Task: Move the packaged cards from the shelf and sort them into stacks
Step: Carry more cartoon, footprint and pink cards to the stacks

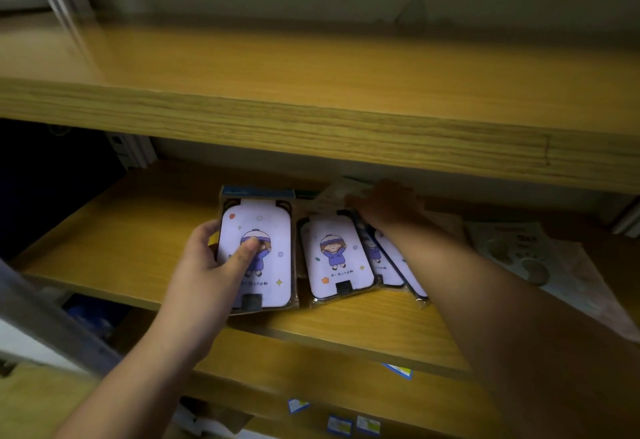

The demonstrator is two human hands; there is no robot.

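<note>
On the middle wooden shelf (138, 251) lie several packaged lilac cards with a cartoon figure. My left hand (211, 265) grips a stack of these cards (273, 231), thumb pressed on the top face, fingers round the left edge. Right of it a loose card (336, 255) lies flat, overlapping two more cards (391, 258) that are partly hidden under my right forearm. My right hand (384, 203) reaches deep into the shelf and rests on a pale packet (337, 189) at the back; its fingers are blurred and dark.
The upper shelf board (311, 120) overhangs closely above the hands. A pale printed sheet in plastic (540, 258) lies at the right of the shelf. Lower shelves carry small labels (396, 371) on their front edge. A metal upright (52, 321) stands at the left.
</note>
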